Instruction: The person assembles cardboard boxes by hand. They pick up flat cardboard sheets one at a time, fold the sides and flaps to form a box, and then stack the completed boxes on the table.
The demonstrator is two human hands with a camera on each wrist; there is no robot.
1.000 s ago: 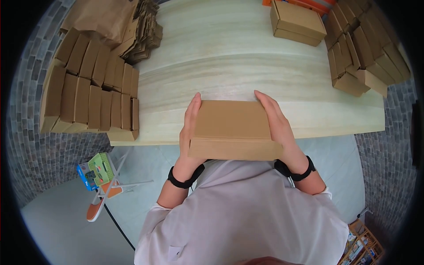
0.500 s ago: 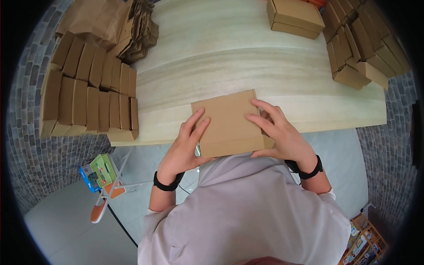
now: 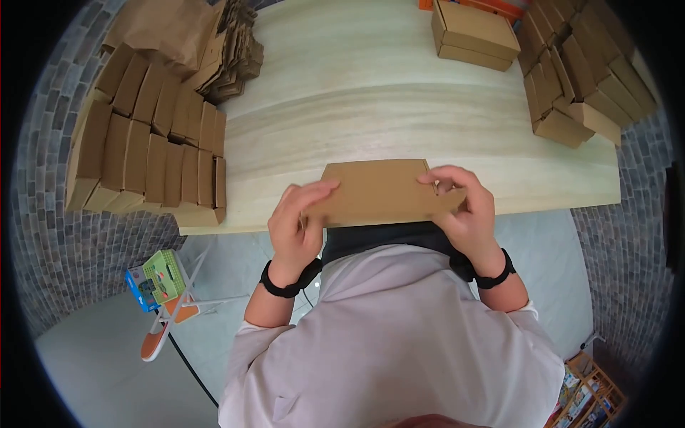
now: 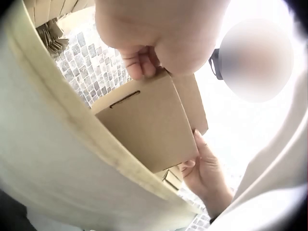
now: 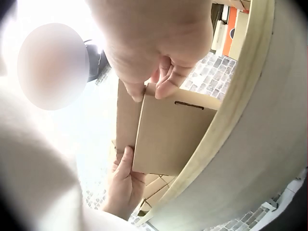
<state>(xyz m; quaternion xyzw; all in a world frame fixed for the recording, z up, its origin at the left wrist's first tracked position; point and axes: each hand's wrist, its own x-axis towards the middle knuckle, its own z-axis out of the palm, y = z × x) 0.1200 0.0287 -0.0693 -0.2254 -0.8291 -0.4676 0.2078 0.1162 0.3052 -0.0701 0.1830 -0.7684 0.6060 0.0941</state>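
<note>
A brown cardboard box [image 3: 378, 187] is held at the table's front edge, in front of the person's waist. The left hand [image 3: 294, 222] grips its left end, curled fingers lying over the corner. At the other end, the right hand [image 3: 467, 214] pinches the box with bent fingers and thumb. Both wrist views show the box's underside, which has a narrow slot near each end. Along its near edge a cardboard flap [image 4: 190, 98] sticks out towards the person, and the thumbs touch it.
Folded boxes [image 3: 150, 143] stand in stacked rows at the table's left, with flat cardboard pieces [image 3: 235, 57] behind. Another box [image 3: 474, 36] lies at the back right beside more stacked boxes [image 3: 585, 78]. A folding chair [image 3: 175, 307] stands on the floor to the left.
The hands first lay flat along the box's sides, then moved over its top. Now they grip its two near corners, and the box has tipped, its top face looking shallower.
</note>
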